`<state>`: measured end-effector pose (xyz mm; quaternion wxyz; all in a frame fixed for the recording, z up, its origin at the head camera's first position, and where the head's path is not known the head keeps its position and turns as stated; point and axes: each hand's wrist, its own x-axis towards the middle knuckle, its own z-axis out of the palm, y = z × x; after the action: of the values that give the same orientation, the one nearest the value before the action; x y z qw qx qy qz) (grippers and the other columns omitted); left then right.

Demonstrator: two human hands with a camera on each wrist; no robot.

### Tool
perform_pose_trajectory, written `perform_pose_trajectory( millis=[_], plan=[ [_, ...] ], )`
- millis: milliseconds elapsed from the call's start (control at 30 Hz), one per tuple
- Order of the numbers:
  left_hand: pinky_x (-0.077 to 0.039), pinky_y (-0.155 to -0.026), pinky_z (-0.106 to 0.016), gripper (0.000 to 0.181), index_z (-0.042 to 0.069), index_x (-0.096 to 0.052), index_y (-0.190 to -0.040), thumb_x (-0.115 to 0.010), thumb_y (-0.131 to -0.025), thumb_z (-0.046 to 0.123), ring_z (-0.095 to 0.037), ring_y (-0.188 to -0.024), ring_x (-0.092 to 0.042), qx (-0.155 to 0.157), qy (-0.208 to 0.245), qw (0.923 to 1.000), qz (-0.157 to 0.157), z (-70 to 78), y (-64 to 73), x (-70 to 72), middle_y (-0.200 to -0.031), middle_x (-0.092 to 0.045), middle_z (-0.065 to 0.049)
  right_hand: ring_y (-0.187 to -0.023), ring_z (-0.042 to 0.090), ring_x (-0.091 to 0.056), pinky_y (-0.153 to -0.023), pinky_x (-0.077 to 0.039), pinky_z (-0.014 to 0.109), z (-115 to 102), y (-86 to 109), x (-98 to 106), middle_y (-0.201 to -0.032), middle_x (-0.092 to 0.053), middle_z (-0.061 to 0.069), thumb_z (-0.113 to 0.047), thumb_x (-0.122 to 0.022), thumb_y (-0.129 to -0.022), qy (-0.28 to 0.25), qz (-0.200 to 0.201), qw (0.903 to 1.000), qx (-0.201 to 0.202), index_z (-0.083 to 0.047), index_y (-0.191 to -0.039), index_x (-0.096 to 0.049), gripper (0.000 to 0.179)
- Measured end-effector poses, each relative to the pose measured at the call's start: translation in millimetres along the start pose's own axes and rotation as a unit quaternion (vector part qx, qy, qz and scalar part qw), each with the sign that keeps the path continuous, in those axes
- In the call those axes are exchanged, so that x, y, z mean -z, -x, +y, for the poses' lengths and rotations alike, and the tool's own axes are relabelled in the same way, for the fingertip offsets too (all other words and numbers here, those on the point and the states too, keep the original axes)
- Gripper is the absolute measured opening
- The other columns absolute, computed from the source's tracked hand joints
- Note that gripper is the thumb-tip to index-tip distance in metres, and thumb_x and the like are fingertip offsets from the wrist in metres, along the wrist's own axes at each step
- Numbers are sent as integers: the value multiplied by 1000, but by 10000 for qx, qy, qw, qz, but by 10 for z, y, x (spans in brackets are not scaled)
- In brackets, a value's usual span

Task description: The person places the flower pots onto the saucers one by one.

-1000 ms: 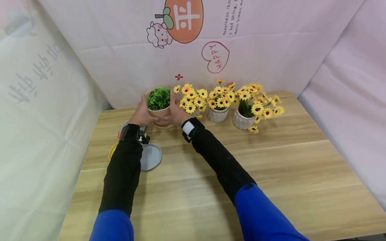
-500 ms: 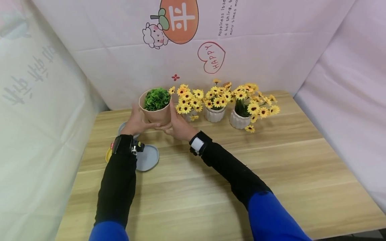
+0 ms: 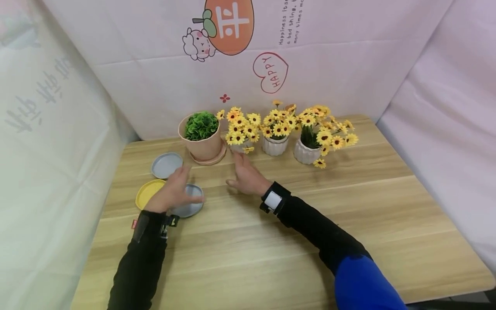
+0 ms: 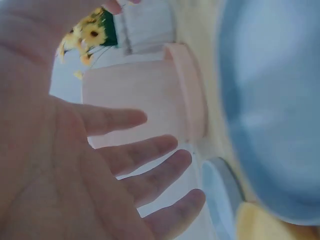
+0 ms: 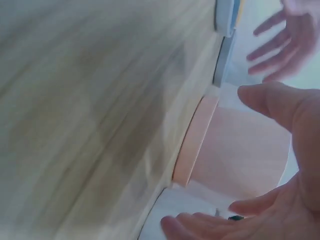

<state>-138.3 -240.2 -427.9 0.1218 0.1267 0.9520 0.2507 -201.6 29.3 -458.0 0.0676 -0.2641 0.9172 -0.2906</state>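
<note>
A pink flowerpot (image 3: pixel 203 148) with a leafy green plant (image 3: pixel 201 125) stands upright on its pink saucer (image 3: pixel 221 155) at the back left of the table. My left hand (image 3: pixel 173 191) is apart from it, with fingers spread and nothing held, above a grey-blue saucer (image 3: pixel 195 207). In the left wrist view its fingers (image 4: pixel 145 155) are extended before the pink pot. My right hand (image 3: pixel 248 176) is just in front of the leftmost white pot (image 3: pixel 241 147), holding nothing. In the right wrist view its thumb and fingers (image 5: pixel 200 227) are well apart.
A second grey-blue saucer (image 3: pixel 166 165) and a yellow saucer (image 3: pixel 146 193) lie at the left. White pots of yellow daisies (image 3: pixel 277 146) form a row along the back. A printed cloth (image 3: pixel 329 64) hangs behind the wooden table (image 3: pixel 310 241).
Both hands have let go of the pink flowerpot, which now stands on the table. My left hand has drawn back toward the front, and the right has moved rightward and forward of the pot.
</note>
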Motion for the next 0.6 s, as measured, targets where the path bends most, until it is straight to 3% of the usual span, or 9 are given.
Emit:
perform_pose_trajectory(
  millis=[100, 200, 367, 500, 600],
  plan=[
    [-31, -125, -67, 121, -9, -21, -163, -92, -80, 43, -54, -154, -27, 119, -248, 9996, 57, -31, 157, -116, -167, -26, -37, -152, 50, -36, -126, -39, 52, 55, 14, 4, -164, -24, 41, -34, -77, -96, 124, -53, 9989, -438, 10, -165, -6, 108],
    [-32, -125, -66, 121, -11, -25, -161, -94, -78, 43, -56, -153, -30, 228, -456, 9986, 101, -72, 279, -200, -165, -28, -38, -152, 55, -32, -126, -38, 57, 133, -34, 13, -165, -15, 43, -37, -75, -97, -143, 26, 9963, -851, 8, -165, 2, 112],
    [-33, -124, -66, 114, -11, -29, -160, -92, -80, 40, -56, -151, -32, 345, -456, 9984, 4, -124, 328, -283, -164, -31, -38, -156, 59, -18, -130, -27, 58, 310, -190, 4, -165, -1, 48, -39, -74, -98, -663, 388, 9888, -1276, 12, -164, 2, 113],
    [-34, -123, -66, 109, -11, -31, -159, -91, -81, 38, -55, -150, -34, 392, -340, 9986, -28, -146, 338, -325, -163, -33, -37, -154, 57, -29, -132, -22, 57, 392, -332, -8, -165, -18, 45, -41, -75, -97, -967, 628, 9837, -1383, 11, -165, -9, 108],
    [-33, -124, -66, 111, -11, -28, -160, -91, -82, 37, -54, -151, -34, 413, -238, 9988, -70, -144, 338, -348, -164, -32, -36, -142, 51, -51, -131, -26, 57, 455, -446, -9, -147, -53, 40, -46, -72, -98, -1042, 671, 9816, -1449, 6, -165, -22, 98]
  ],
)
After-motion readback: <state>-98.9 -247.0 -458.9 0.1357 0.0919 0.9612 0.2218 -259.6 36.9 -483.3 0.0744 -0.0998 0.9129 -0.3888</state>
